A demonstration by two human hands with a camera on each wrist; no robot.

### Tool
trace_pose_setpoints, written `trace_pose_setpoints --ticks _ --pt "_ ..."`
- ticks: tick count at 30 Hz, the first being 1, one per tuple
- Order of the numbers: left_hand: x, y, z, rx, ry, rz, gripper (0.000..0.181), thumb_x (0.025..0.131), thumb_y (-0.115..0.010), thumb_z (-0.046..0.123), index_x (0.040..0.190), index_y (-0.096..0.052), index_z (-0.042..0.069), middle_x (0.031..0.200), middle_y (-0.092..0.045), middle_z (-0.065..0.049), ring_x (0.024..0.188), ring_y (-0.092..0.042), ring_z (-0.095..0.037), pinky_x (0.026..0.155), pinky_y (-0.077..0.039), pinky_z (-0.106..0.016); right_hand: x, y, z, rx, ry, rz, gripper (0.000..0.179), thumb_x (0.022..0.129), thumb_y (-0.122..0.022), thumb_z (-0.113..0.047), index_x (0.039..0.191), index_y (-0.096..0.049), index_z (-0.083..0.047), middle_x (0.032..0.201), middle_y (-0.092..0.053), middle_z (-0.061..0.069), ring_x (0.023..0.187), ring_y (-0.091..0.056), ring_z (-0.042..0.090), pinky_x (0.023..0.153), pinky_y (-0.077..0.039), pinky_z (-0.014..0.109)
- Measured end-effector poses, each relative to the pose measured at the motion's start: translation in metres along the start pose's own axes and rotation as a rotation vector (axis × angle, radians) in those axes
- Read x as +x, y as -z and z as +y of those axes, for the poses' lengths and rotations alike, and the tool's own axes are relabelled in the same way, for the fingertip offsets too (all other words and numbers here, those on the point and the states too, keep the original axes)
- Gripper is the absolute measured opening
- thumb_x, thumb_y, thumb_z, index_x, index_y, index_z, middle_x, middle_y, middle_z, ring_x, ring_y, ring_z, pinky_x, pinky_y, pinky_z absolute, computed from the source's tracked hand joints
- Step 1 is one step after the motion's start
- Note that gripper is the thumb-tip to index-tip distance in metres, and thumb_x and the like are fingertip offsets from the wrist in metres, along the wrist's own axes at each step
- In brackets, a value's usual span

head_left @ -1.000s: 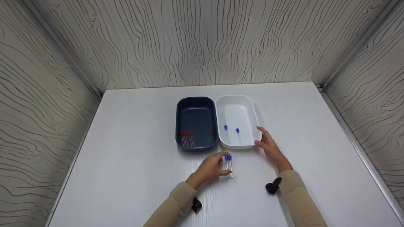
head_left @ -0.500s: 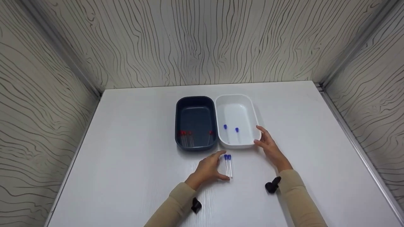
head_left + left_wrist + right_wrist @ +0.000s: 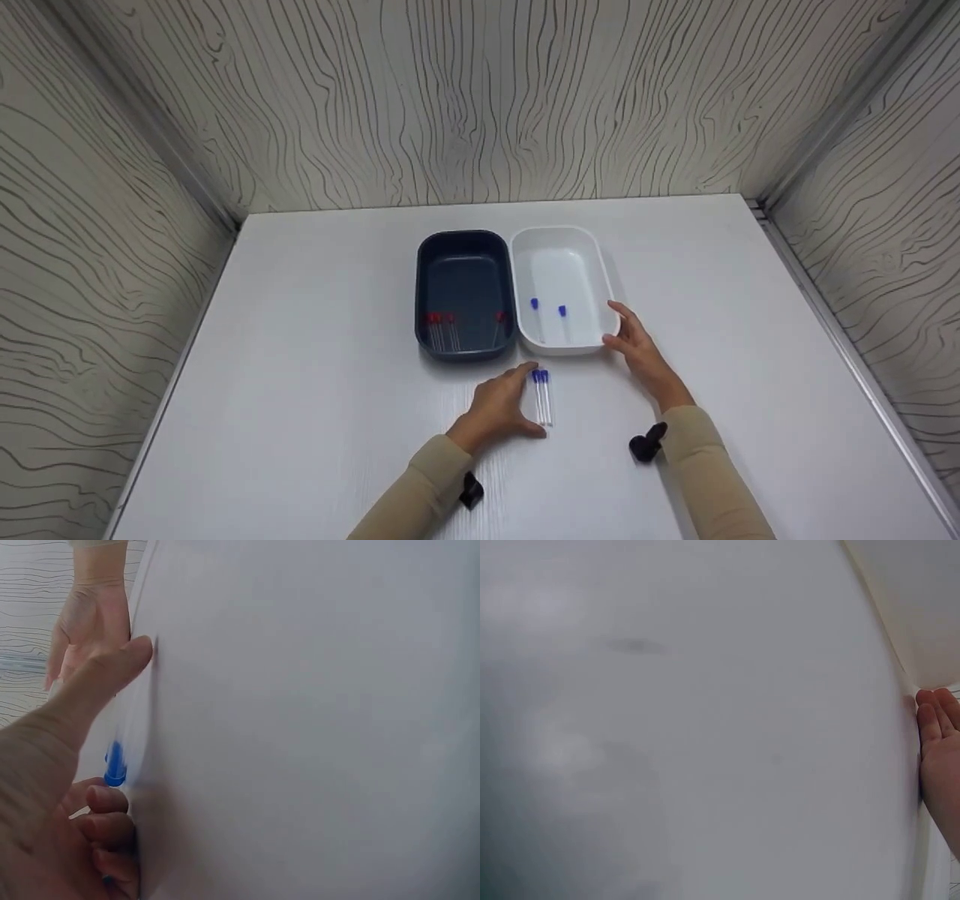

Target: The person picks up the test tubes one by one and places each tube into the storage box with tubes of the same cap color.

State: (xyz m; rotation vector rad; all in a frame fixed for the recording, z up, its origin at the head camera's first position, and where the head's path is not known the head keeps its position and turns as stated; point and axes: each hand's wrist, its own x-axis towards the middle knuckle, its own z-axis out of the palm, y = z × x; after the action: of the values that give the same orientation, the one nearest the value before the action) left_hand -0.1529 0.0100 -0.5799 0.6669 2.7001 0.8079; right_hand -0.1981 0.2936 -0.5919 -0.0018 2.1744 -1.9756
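Two slim clear tubes with blue caps point(image 3: 541, 397) lie side by side on the white table, in front of the trays. My left hand point(image 3: 496, 406) spans them, forefinger by the caps and thumb near the bottom ends, without pinching them. In the left wrist view a blue cap point(image 3: 115, 766) shows between the thumb point(image 3: 112, 671) and the other fingers, which are bent. At the white tray point(image 3: 566, 274), my right hand point(image 3: 639, 351) rests against the near right corner. Its fingers point(image 3: 930, 720) look straight in the right wrist view.
Left of the white tray, a dark blue tray point(image 3: 465, 285) stands against it, with several red-capped tubes point(image 3: 442, 319) near its front. Two blue-capped tubes point(image 3: 564, 311) lie inside the white tray. Patterned walls point(image 3: 480, 105) enclose the table's back and sides.
My left hand has spread its thumb away from its forefinger and let go of the two blue-capped tubes, which lie on the table. My right hand stays at the white tray.
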Motion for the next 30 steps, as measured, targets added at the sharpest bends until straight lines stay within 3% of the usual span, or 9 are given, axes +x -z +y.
trace_pose_setpoints --ticks 14,22,24,26,30 --pt "0.0 -0.002 0.001 0.013 0.009 0.009 0.095 0.058 -0.089 0.042 0.138 -0.046 0.015 0.127 -0.065 -0.008 0.107 -0.066 -0.029 0.091 -0.053 -0.042 -0.001 -0.001 -0.002 -0.008 0.003 0.006 0.067 0.098 -0.053 -0.012 0.153 -0.016 -0.015 0.164 -0.002 0.019 0.153 0.0 0.035 0.125 -0.005 0.052" --pt "-0.001 0.002 0.001 -0.026 0.0 -0.012 0.094 0.06 -0.089 0.039 0.14 -0.045 0.014 0.133 -0.062 -0.009 0.117 -0.063 -0.027 0.098 -0.052 -0.039 -0.001 -0.001 -0.002 0.018 0.002 -0.017 0.068 0.098 -0.052 -0.011 0.154 -0.013 -0.014 0.164 0.001 0.019 0.153 0.002 0.035 0.125 -0.004 0.051" --pt "-0.001 0.004 0.001 -0.021 -0.008 -0.013 0.094 0.06 -0.089 0.039 0.14 -0.045 0.014 0.133 -0.062 -0.009 0.117 -0.063 -0.027 0.098 -0.053 -0.037 -0.001 -0.001 -0.002 0.036 0.003 -0.023 0.068 0.098 -0.052 -0.01 0.154 -0.013 -0.013 0.163 -0.002 0.02 0.153 -0.001 0.036 0.125 -0.012 0.044" --pt "0.0 0.005 0.001 -0.01 -0.02 -0.009 0.094 0.06 -0.09 0.04 0.139 -0.046 0.014 0.132 -0.063 -0.009 0.116 -0.064 -0.027 0.095 -0.053 -0.036 -0.001 -0.001 -0.001 0.047 0.004 -0.026 0.069 0.098 -0.053 -0.01 0.154 -0.012 -0.013 0.163 -0.005 0.021 0.153 -0.004 0.036 0.121 -0.021 0.028" --pt "0.002 0.011 0.004 0.001 -0.022 -0.016 0.095 0.059 -0.09 0.042 0.139 -0.046 0.017 0.13 -0.064 -0.007 0.11 -0.065 -0.023 0.093 -0.054 -0.034 -0.001 -0.001 -0.001 0.06 0.007 -0.015 0.069 0.097 -0.053 -0.008 0.153 -0.013 -0.013 0.162 -0.011 0.022 0.152 -0.01 0.035 0.099 -0.032 0.003"
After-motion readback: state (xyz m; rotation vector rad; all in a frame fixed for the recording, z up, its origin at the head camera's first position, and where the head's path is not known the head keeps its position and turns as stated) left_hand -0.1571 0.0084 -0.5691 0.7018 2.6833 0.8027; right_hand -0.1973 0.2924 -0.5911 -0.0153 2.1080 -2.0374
